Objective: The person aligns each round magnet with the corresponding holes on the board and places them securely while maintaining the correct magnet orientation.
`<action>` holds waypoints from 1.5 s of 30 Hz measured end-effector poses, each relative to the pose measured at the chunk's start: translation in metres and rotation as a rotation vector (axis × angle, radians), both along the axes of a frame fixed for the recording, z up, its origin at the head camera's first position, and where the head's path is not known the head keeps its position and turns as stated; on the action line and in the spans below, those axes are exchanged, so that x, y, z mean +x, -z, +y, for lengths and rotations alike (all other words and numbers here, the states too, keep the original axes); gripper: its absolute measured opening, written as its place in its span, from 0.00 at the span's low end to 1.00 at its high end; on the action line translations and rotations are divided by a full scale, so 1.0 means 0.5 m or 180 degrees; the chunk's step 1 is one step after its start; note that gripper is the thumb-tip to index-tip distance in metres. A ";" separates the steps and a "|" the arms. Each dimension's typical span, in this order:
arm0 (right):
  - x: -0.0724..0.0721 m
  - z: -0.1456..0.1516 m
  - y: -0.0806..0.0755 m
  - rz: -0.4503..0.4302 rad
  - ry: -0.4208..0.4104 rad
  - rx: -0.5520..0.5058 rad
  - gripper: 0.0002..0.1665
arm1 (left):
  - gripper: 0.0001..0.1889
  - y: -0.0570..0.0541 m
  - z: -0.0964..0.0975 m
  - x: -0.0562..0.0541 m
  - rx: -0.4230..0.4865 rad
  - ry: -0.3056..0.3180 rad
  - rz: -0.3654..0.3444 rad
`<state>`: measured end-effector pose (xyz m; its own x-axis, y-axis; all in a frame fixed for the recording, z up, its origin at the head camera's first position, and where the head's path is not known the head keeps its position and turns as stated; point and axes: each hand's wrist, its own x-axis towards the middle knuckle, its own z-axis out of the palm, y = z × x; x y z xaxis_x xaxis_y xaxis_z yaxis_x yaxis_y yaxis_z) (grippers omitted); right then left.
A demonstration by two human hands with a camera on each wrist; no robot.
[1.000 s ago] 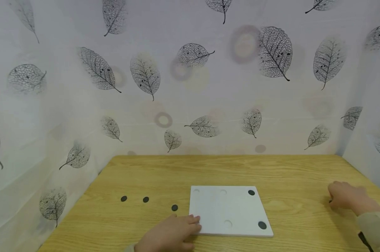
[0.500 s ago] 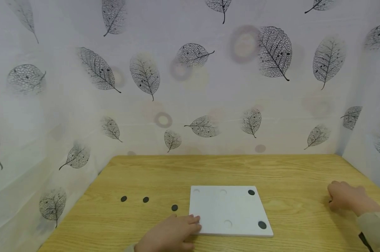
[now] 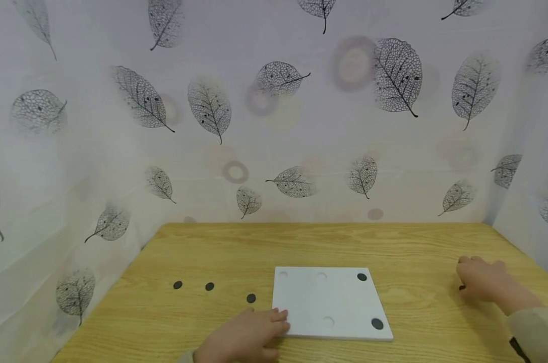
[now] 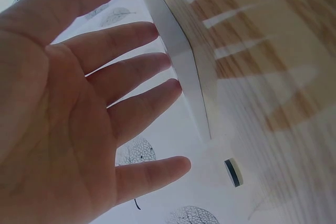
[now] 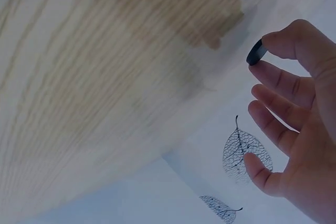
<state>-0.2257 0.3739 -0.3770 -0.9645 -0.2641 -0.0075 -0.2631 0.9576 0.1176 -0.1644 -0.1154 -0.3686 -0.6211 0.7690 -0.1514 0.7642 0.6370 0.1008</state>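
A white rectangular board lies on the wooden table. Two black discs sit in its right-hand corners, and shallow round recesses show elsewhere on it. My left hand rests its fingertips on the board's near left corner, fingers straight and spread; the left wrist view shows them along the board's edge. Out to the right, my right hand pinches another black disc between thumb and index finger, the other fingers loosely bent. It is held above the table, well apart from the board.
Left of the board, three more black discs are spread in a loose row on the table. A pale curtain printed with leaves closes off the back and both sides.
My right hand, still pinching its disc, has moved a little left toward the board in the last half second. The left hand and the board have stayed in place.
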 end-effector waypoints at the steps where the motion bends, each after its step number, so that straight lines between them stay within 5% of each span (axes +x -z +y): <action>1: 0.000 -0.008 0.000 0.0030 -0.0051 0.0029 0.18 | 0.21 0.000 0.000 0.000 0.0002 -0.0009 -0.0016; 15: 0.002 -0.102 -0.015 0.0339 -0.0500 0.0102 0.20 | 0.21 0.000 -0.001 0.002 0.0026 -0.0040 -0.0017; 45: -0.001 -0.199 -0.032 0.0411 -0.0748 -0.0013 0.18 | 0.21 0.001 -0.001 -0.001 -0.0022 0.0036 0.0045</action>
<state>-0.2264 0.2745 -0.3611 -0.8697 -0.4806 0.1130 -0.4612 0.8726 0.1610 -0.1647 -0.1161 -0.3690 -0.6146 0.7748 -0.1480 0.7726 0.6291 0.0855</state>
